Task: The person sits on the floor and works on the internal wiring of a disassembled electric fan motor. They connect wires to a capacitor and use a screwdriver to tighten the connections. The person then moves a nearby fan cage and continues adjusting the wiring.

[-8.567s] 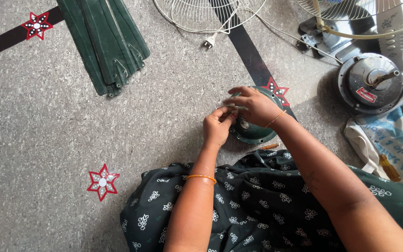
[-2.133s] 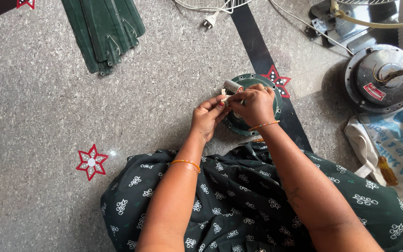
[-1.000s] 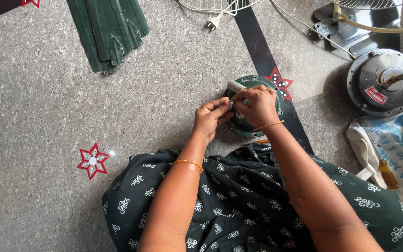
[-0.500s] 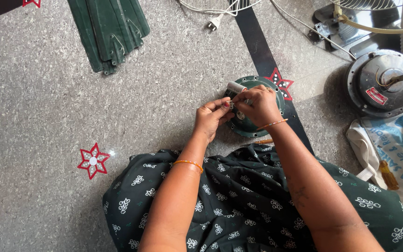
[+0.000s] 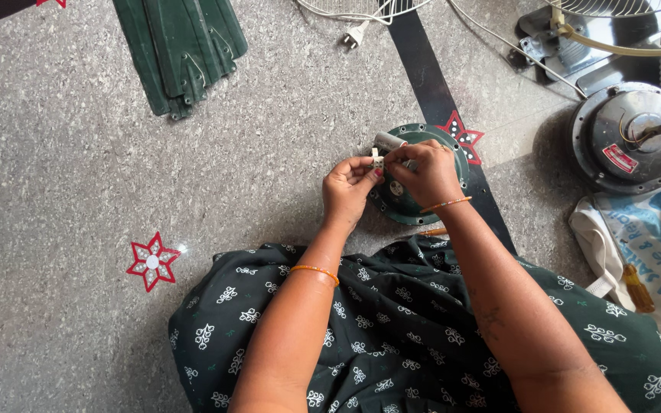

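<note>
Above the round green fan motor housing [image 5: 422, 180] on the floor, left hand [image 5: 348, 191] and right hand [image 5: 424, 172] both pinch a small white connector piece [image 5: 377, 160] between fingertips, lifted clear for close work; a grey cylindrical capacitor [image 5: 389, 141] sits just behind. Far left lie stacked green fan blades [image 5: 179, 53], right a silver motor [image 5: 631, 138], far a white plug [image 5: 356, 34]; nothing blocks the hands.

— What carries everything here?

— A speckled grey stone floor [image 5: 63, 153], inlaid with a black strip [image 5: 430, 76] and red stars [image 5: 152, 262].

— And what lies on it?

— Stacked green fan blades [image 5: 181, 50], a round green motor housing [image 5: 422, 180], a silver motor [image 5: 633, 138], a white plug [image 5: 355, 35], and what may be a cloth bag [image 5: 636, 245].
</note>
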